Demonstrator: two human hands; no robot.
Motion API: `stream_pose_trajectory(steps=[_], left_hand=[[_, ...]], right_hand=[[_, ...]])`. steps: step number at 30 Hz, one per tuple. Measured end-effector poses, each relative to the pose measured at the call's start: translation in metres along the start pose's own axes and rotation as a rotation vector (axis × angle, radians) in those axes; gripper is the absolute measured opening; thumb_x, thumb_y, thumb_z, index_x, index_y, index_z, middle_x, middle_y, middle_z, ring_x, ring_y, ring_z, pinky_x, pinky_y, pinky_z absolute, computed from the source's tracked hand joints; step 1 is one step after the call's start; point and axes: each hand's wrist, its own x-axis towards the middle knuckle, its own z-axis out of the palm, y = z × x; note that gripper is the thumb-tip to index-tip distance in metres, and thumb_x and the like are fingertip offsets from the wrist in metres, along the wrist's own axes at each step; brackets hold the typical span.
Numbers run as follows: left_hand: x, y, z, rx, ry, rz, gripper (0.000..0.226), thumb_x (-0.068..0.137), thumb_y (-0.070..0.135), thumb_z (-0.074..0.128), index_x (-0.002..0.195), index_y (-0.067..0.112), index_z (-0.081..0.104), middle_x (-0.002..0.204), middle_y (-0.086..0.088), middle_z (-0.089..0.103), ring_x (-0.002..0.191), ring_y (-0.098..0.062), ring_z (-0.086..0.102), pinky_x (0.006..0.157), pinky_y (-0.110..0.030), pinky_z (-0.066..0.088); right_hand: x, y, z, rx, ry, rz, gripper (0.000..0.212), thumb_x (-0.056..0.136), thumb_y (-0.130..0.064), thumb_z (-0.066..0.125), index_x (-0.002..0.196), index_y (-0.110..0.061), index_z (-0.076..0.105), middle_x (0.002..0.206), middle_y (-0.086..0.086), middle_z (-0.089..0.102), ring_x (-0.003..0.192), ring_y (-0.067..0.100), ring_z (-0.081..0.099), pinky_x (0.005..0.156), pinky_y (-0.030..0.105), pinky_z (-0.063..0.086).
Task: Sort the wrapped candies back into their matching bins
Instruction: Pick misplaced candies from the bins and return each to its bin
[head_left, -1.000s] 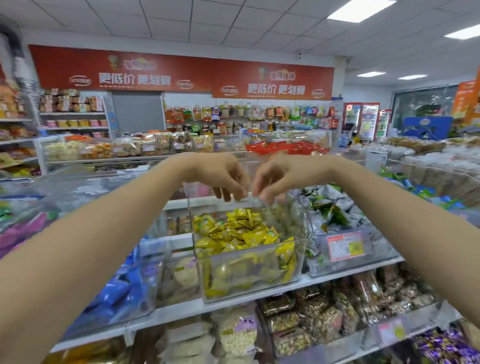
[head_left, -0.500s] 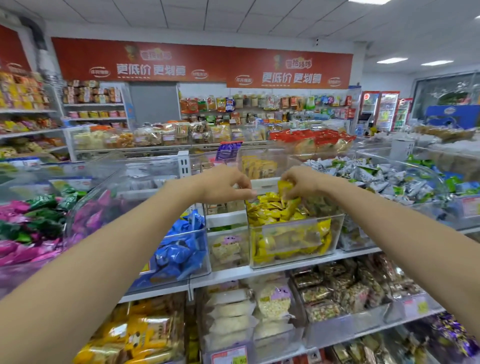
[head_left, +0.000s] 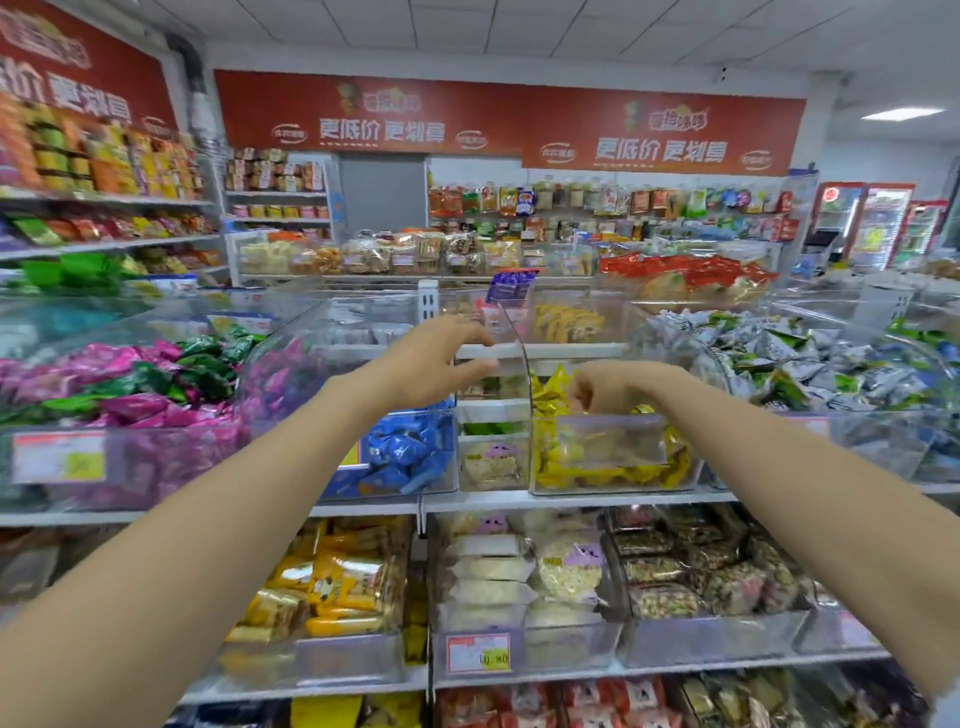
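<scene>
Store shelving (head_left: 519, 501) carried rows of clear bins under a red banner (head_left: 498, 124), with refrigerated cabinets (head_left: 872, 223) at far right.

Compared with half a second before, the right hand (head_left: 608, 389) had dropped from above the yellow-candy bin (head_left: 608, 452) to its top layer. Its fingers were curled downward among the yellow candies (head_left: 550, 389). The yellow piece formerly raised at its fingertips could no longer be made out, and whether the fingers still gripped anything could not be determined.

The left hand (head_left: 431, 364) had separated from the right and moved left. Its fingers and thumb were spread wide and held nothing. It sat just beside the bin's curved clear wall (head_left: 525, 364); contact could not be confirmed.

Judgement: one yellow candy was probably being deposited in its matching bin, so this placement was near completion.

Adjacent bins held blue candies (head_left: 410, 452) to the left, pink and green candies (head_left: 130, 395) farther left, and green-and-white packets (head_left: 810, 364) to the right.
</scene>
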Motion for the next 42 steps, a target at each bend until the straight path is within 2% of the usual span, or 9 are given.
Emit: stream_pose_trajectory(steps=[4, 9, 14, 19, 24, 26, 33, 38, 42], left_hand=[[-0.023, -0.006, -0.015, -0.079, 0.152, -0.096, 0.029, 0.099, 0.032, 0.051, 0.123, 0.019, 0.061, 0.127, -0.002, 0.059, 0.118, -0.018, 0.053, 0.093, -0.030, 0.039], [-0.064, -0.040, -0.028, 0.007, 0.240, -0.243, 0.026, 0.099, 0.031, 0.051, 0.116, 0.017, 0.064, 0.118, -0.003, 0.062, 0.110, -0.022, 0.055, 0.085, -0.034, 0.041], [-0.101, -0.086, -0.033, 0.283, 0.181, -0.310, 0.041, 0.097, 0.039, 0.050, 0.126, 0.012, 0.061, 0.130, -0.014, 0.058, 0.123, -0.032, 0.048, 0.098, -0.042, 0.039], [-0.124, -0.120, -0.041, 0.272, 0.113, -0.179, 0.039, 0.098, 0.036, 0.050, 0.125, 0.009, 0.062, 0.144, -0.013, 0.049, 0.137, -0.030, 0.039, 0.111, -0.042, 0.032], [-0.131, -0.149, -0.058, 0.187, 0.035, 0.019, 0.038, 0.099, 0.035, 0.049, 0.128, 0.013, 0.060, 0.144, -0.006, 0.048, 0.134, -0.023, 0.040, 0.110, -0.039, 0.033], [-0.134, -0.159, -0.063, 0.175, -0.009, 0.081, 0.040, 0.099, 0.038, 0.048, 0.132, 0.017, 0.057, 0.152, -0.001, 0.040, 0.139, -0.020, 0.034, 0.114, -0.037, 0.029], [-0.128, -0.181, -0.070, 0.130, -0.003, 0.222, 0.048, 0.100, 0.040, 0.046, 0.143, 0.019, 0.046, 0.156, -0.001, 0.034, 0.140, -0.019, 0.033, 0.111, -0.031, 0.026], [-0.114, -0.191, -0.077, 0.111, -0.048, 0.250, 0.053, 0.099, 0.045, 0.044, 0.145, 0.019, 0.043, 0.154, 0.000, 0.037, 0.139, -0.017, 0.034, 0.112, -0.031, 0.027], [-0.101, -0.200, -0.081, -0.008, -0.097, 0.239, 0.050, 0.098, 0.047, 0.045, 0.140, 0.021, 0.050, 0.145, 0.000, 0.048, 0.131, -0.015, 0.042, 0.105, -0.028, 0.033]], right_hand=[[-0.002, 0.011, -0.012, 0.139, 0.365, -0.040, 0.010, 0.085, -0.020, 0.071, 0.091, -0.011, 0.072, 0.083, -0.002, 0.067, 0.080, 0.014, 0.061, 0.075, 0.027, 0.048], [-0.024, -0.049, -0.054, 0.324, 0.721, -0.347, 0.019, 0.092, -0.027, 0.063, 0.100, -0.011, 0.071, 0.091, 0.002, 0.069, 0.079, 0.011, 0.060, 0.072, 0.023, 0.048], [-0.020, -0.143, -0.046, 0.212, 0.444, -0.533, 0.023, 0.092, -0.028, 0.063, 0.109, -0.014, 0.070, 0.101, -0.005, 0.068, 0.088, 0.008, 0.061, 0.074, 0.016, 0.045], [0.014, -0.194, -0.039, 0.011, 0.412, -0.349, 0.028, 0.091, -0.025, 0.064, 0.117, -0.014, 0.067, 0.115, 0.002, 0.068, 0.103, 0.017, 0.062, 0.081, 0.024, 0.044], [0.050, -0.225, -0.028, 0.183, -0.041, -0.078, 0.046, 0.096, -0.020, 0.058, 0.140, -0.019, 0.046, 0.144, 0.005, 0.044, 0.120, 0.024, 0.053, 0.086, 0.035, 0.054], [0.064, -0.231, -0.020, 0.176, -0.126, 0.016, 0.042, 0.098, -0.009, 0.050, 0.139, -0.015, 0.046, 0.144, 0.009, 0.042, 0.104, 0.020, 0.058, 0.068, 0.026, 0.054], [0.067, -0.237, -0.022, 0.504, 0.120, -0.084, 0.019, 0.087, -0.025, 0.070, 0.098, -0.011, 0.065, 0.085, -0.002, 0.062, 0.062, 0.001, 0.055, 0.061, 0.022, 0.045], [0.081, -0.223, -0.035, 0.535, 0.153, 0.080, 0.044, 0.089, -0.051, 0.059, 0.123, -0.023, 0.057, 0.116, -0.006, 0.057, 0.101, 0.013, 0.058, 0.079, 0.029, 0.054], [0.112, -0.211, -0.032, 0.379, 0.048, 0.212, 0.048, 0.098, -0.029, 0.052, 0.144, -0.021, 0.040, 0.148, 0.001, 0.039, 0.127, 0.022, 0.047, 0.093, 0.033, 0.052]])
